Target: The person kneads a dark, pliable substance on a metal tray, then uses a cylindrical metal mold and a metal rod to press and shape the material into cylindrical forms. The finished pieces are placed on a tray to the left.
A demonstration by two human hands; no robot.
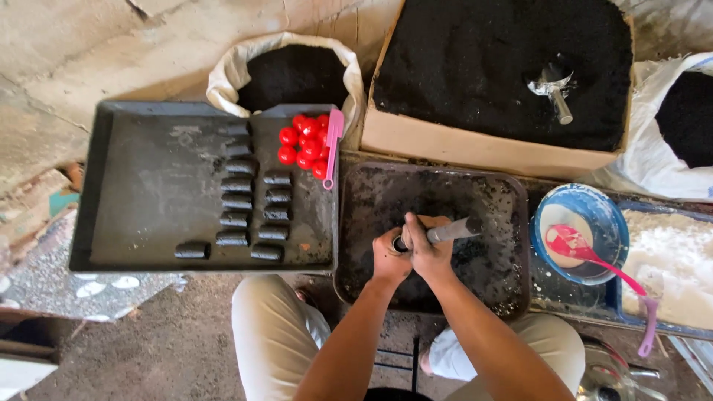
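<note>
While the left hand (389, 258) has its fingers clamped round a small dark tube (399, 243), the right hand (429, 249) grips a grey rod (454, 230), its fingers closed on it and its end meeting the tube's mouth; both hover over a black-dusted tray (371, 194). Just left, a larger dark tray (148, 186) carries rows of black cylinders (249, 210), red balls (303, 143) and a pink spoon (332, 147). A blue bowl (610, 215) sits to the right

Red balls (304, 145) and a pink scoop (332, 148) are lying in a grey tray (148, 186) beside rows of dark cylinders (249, 212); a blue bowl (613, 215) is sitting nearby.
</note>
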